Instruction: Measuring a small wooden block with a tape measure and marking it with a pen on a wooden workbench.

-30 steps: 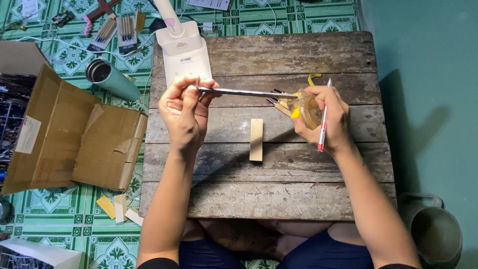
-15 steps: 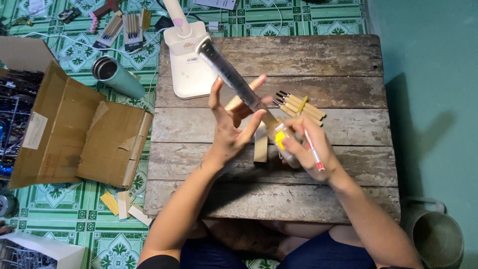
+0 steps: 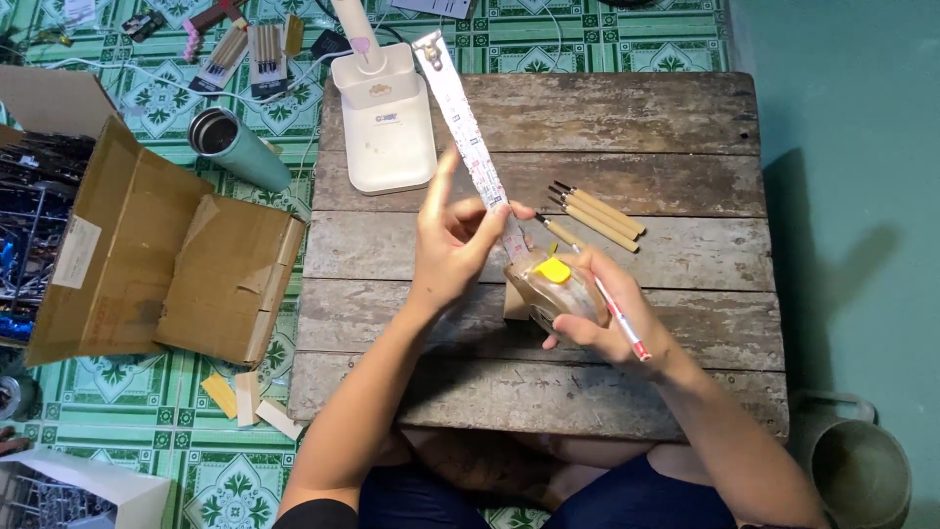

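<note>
Weathered planks of the wooden table [image 3: 627,127] lie under our hands. Our right hand [image 3: 612,318] wraps its fingers around the tape measure case [image 3: 556,289] with a red pen [image 3: 619,318] tucked alongside. Above the case, our left hand [image 3: 452,240] pinches the extended tape blade [image 3: 460,118] between thumb and fingertips, other fingers spread.

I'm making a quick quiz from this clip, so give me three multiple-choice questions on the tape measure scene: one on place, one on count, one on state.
1. Where do the wooden-handled tools lie?
A. on the worn wooden table
B. in the cardboard box
C. on the tiled floor

2. How many lie there?
A. two
B. four
C. seven

3. The white tape blade is
A. fully wound in
B. snapped in two
C. pulled out

Answers: 1 A, they rest on the planks beyond the right hand. 2 B, four handles side by side. 3 C, it stretches from the clear case past the left hand.
</note>
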